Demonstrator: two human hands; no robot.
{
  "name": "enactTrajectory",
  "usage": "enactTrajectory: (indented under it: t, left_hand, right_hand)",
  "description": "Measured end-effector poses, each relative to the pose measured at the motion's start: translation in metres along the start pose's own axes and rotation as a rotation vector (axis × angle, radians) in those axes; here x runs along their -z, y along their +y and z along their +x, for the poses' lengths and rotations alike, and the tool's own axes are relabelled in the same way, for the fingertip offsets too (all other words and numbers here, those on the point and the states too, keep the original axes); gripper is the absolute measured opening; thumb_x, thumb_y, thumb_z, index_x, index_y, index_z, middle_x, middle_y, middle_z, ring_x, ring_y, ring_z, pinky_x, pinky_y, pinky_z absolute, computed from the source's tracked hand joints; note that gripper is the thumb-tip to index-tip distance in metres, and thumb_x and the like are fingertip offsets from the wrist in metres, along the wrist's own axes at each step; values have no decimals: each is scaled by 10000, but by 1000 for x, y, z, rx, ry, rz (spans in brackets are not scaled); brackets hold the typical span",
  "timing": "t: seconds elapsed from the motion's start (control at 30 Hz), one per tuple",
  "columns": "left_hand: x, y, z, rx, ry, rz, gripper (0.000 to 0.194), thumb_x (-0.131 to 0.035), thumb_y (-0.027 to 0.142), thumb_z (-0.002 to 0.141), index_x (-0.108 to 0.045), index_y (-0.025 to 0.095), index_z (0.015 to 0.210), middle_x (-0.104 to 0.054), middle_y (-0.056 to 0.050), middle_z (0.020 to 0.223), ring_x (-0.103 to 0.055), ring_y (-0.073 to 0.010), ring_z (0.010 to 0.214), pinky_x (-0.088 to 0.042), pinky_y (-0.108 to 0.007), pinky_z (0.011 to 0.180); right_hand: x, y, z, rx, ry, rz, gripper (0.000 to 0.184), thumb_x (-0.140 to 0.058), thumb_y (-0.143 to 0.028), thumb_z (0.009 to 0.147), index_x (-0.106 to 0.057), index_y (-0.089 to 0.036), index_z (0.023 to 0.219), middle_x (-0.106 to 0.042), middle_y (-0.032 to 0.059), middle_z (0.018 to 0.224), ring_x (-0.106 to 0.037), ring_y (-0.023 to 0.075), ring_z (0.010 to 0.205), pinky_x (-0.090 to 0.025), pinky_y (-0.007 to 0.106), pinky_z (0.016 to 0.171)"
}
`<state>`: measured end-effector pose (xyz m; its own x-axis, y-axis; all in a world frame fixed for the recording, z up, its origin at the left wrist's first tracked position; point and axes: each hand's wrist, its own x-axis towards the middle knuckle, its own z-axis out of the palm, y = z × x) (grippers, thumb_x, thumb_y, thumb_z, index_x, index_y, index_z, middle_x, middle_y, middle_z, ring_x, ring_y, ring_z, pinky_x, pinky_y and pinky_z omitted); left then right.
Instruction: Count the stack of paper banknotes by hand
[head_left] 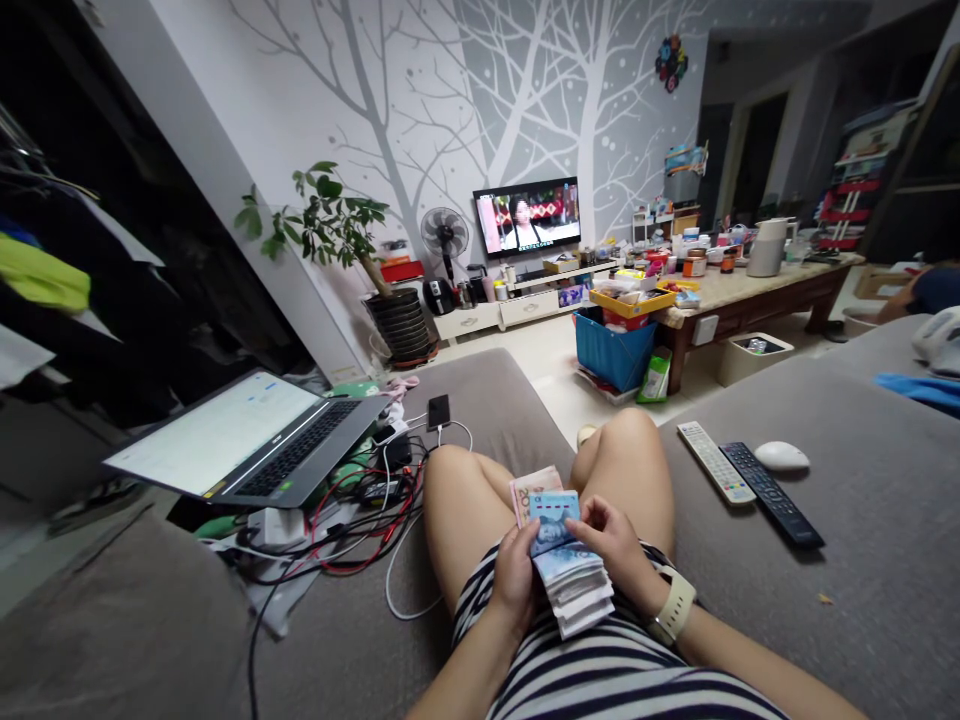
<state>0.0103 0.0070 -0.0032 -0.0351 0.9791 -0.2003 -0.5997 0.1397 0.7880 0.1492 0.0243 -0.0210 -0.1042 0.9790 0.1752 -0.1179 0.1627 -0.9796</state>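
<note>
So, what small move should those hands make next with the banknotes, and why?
I'd suggest the right hand gently draw the blue banknote sideways. It already touches that note's right edge, the left hand seems to steady the left side, and more notes lie fanned toward the lap, so a slow pull would probably disturb them least.

This is a home, by all signs its living room. A broad grey sofa (757, 620) faces a television (529, 217) on a wall painted with a pale tree mural (594, 110). Below runs a low white cabinet (469, 322), with a fan (445, 235) and a potted plant (397, 325) near it. Household jars crowd a long counter (739, 292); clothes (45, 275) hang at the left, and remote controls (716, 462) lie on the sofa.
</note>
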Motion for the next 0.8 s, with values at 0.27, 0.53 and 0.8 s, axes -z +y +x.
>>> enactTrajectory:
  t: [0.27, 0.53, 0.8]
  left_hand:
    - [2, -2, 0, 23, -49, 44, 340, -700, 283, 627, -682, 104, 915, -724, -117, 907, -663, -270, 857, -482, -378, 817]
    - [6, -6, 7, -53, 36, 12, 337, -656, 330, 666, -690, 100, 910, -725, -103, 912, -649, -252, 907, -464, -370, 859]
    - [6, -6, 5, -85, 14, 40, 280, -631, 322, 688, -697, 103, 849, -730, -96, 861, -655, -251, 884, -472, -371, 835]
  right_hand:
    - [1, 8, 2, -9, 28, -11, 371, -601, -507, 745, -486, -168, 650, -431, -41, 577, -377, 110, 550, -328, 220, 503]
    - [0, -1, -4, 28, 33, 63, 366, -564, -497, 785, -517, -160, 651, -464, -20, 592, -407, 118, 577, -354, 224, 534]
    - [-1, -5, -4, 14, 43, 114, 353, -601, -499, 757, -562, -157, 681, -509, -6, 612, -443, 135, 593, -368, 237, 544]
